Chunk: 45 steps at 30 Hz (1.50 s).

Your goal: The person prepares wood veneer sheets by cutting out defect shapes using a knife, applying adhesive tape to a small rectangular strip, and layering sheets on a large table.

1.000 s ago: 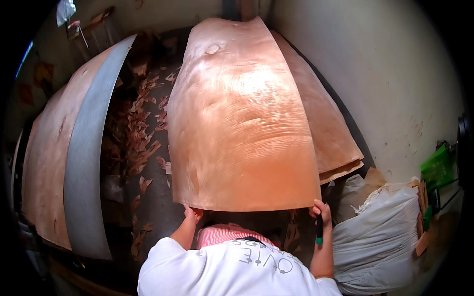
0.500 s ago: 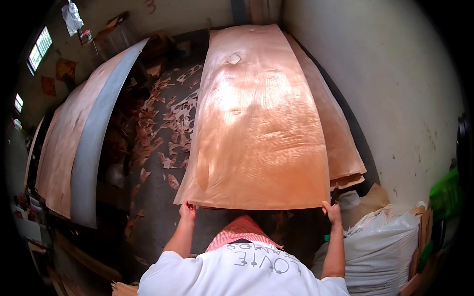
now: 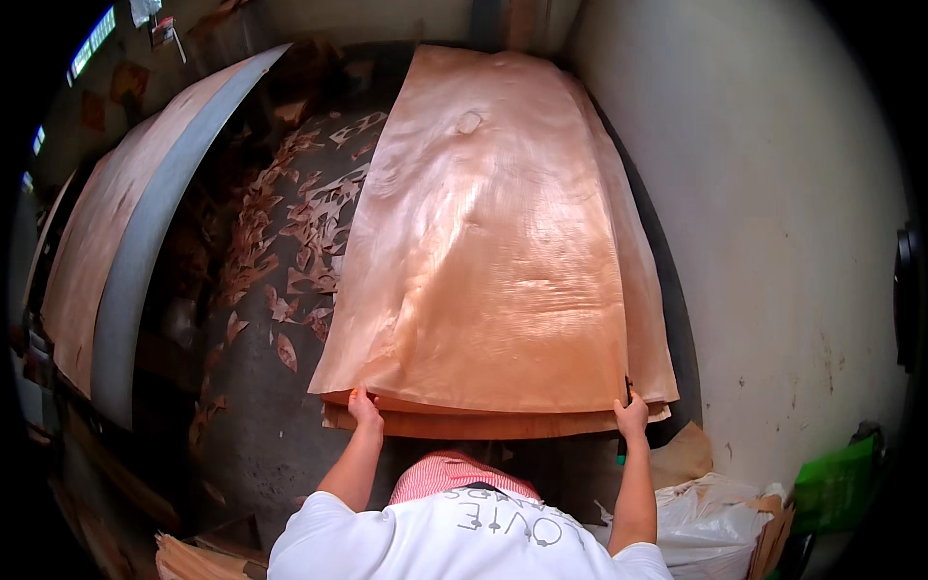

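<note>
A large reddish-tan wood veneer sheet (image 3: 483,261) stretches away from me, with a pale knot mark near its far end. My left hand (image 3: 364,408) grips its near edge close to the left corner, lifting it slightly. At the right end of that edge, my right hand (image 3: 631,416) is closed on the sheet. A thin dark tool (image 3: 627,389) with a green end sticks out of this hand; its kind is unclear. More veneer sheets (image 3: 454,425) lie underneath, showing below the near edge and along the right side.
Torn veneer scraps (image 3: 290,232) litter the dark floor on the left. Beyond them stands another stack of veneer (image 3: 145,184) with a grey sheet (image 3: 145,261). A pale wall (image 3: 773,222) runs along the right. White sacking (image 3: 710,522) and a green bag (image 3: 836,483) sit at the lower right.
The held sheet's near edge has come down over the sheets beneath, which now show under it. Both hands moved with it, still gripping; the view shifted a little.
</note>
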Each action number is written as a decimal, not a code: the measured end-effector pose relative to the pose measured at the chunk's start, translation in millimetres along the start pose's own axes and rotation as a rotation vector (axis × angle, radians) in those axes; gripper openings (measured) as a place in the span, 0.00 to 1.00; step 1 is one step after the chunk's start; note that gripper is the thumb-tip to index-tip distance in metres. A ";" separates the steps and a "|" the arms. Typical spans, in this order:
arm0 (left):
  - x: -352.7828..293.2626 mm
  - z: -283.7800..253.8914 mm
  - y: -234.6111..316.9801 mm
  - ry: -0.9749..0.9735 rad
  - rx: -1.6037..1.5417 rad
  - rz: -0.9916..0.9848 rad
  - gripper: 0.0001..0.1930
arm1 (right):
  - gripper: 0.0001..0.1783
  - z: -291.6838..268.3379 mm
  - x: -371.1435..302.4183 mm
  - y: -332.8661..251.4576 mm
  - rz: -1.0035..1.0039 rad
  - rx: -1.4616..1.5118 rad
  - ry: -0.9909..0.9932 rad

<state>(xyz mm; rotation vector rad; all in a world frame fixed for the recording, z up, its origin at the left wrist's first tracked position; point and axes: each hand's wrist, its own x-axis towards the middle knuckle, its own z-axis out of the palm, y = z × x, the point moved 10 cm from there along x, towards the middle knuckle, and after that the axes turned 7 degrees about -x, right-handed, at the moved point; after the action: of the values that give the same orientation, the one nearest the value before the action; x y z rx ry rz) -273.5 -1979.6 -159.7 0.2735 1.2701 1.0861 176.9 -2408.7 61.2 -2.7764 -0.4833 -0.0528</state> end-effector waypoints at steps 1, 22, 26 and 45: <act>-1.4 3.4 -7.4 -0.009 0.017 0.009 0.06 | 0.20 -1.9 7.4 1.4 0.007 -0.024 -0.012; 48.4 -17.1 -122.0 0.142 0.308 0.149 0.12 | 0.18 80.2 60.1 65.4 -0.037 -0.220 -0.153; 44.4 -50.6 -161.5 0.249 0.134 -0.154 0.13 | 0.22 116.3 60.8 67.5 -0.081 -0.325 -0.224; 107.0 -97.9 -229.2 0.416 0.078 -0.343 0.07 | 0.28 235.8 37.4 91.1 -0.074 -0.492 -0.427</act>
<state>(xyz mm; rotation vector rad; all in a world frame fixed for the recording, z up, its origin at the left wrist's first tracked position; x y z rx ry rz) -253.0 -2050.8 -420.6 -0.1201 1.6612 0.8208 238.3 -2402.6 -186.8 -3.2579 -0.7650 0.4756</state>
